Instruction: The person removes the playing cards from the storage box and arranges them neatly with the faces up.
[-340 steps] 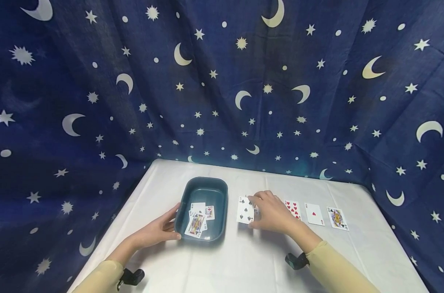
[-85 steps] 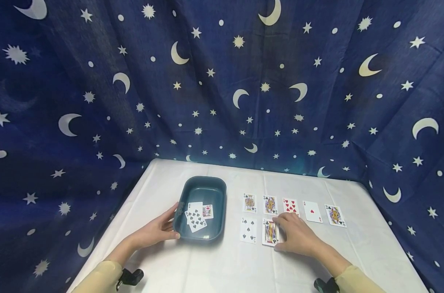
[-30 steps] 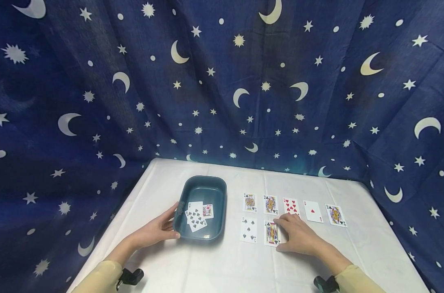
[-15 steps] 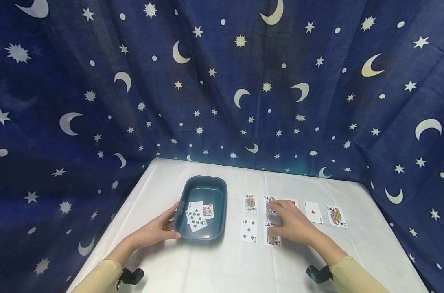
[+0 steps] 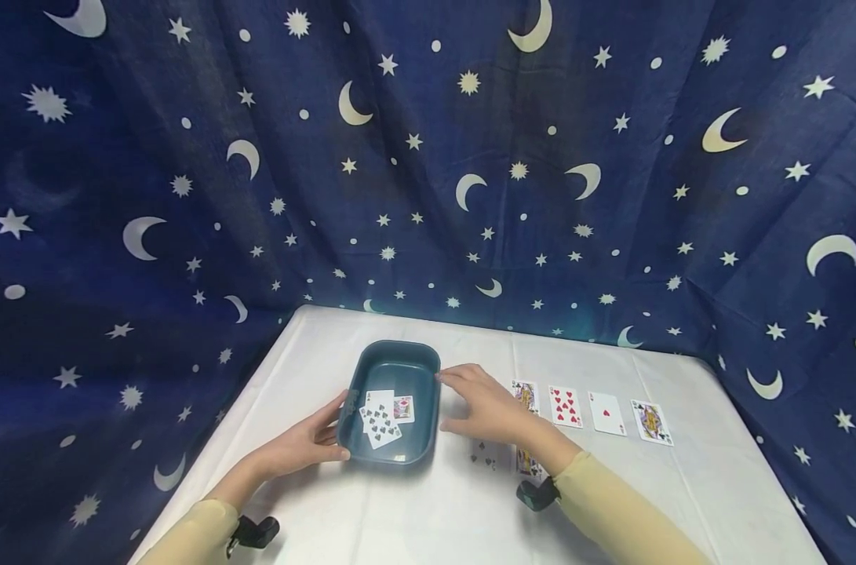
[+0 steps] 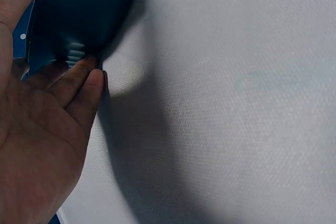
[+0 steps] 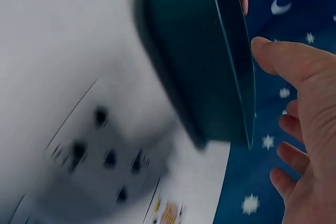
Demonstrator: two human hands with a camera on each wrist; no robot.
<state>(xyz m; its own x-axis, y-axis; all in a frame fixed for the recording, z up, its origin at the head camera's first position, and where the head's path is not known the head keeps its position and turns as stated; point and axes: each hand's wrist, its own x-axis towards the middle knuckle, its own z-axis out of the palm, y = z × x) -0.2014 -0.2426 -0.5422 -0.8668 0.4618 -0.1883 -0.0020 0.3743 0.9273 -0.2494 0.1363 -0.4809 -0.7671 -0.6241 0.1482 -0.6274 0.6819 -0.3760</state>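
A dark teal plastic tub (image 5: 388, 349) stands on the left of the table, with several playing cards in it. On top of them lies a black-suited number card (image 5: 380, 424), overlapping a face card (image 5: 404, 409). My left hand (image 5: 307, 443) rests against the tub's left side, thumb at the near corner and fingers straight along the outer wall. At the tub's right rim is my right hand (image 5: 487, 408), fingers apart and holding nothing. Under my right wrist, the five of spades (image 5: 482, 455) and a jack (image 5: 529, 463) are partly covered.
To the right lie a queen (image 5: 525, 395), a red heart number card (image 5: 565, 406), a red ace (image 5: 607, 413) and another face card (image 5: 651, 422) in a row. A white cloth (image 5: 428, 534) covers the table. A dark blue starry curtain (image 5: 428, 196) surrounds it.
The five of spades and then the jack came to lie in a nearer row. My right hand left the jack and moved left to the tub's rim. My left hand stays put.
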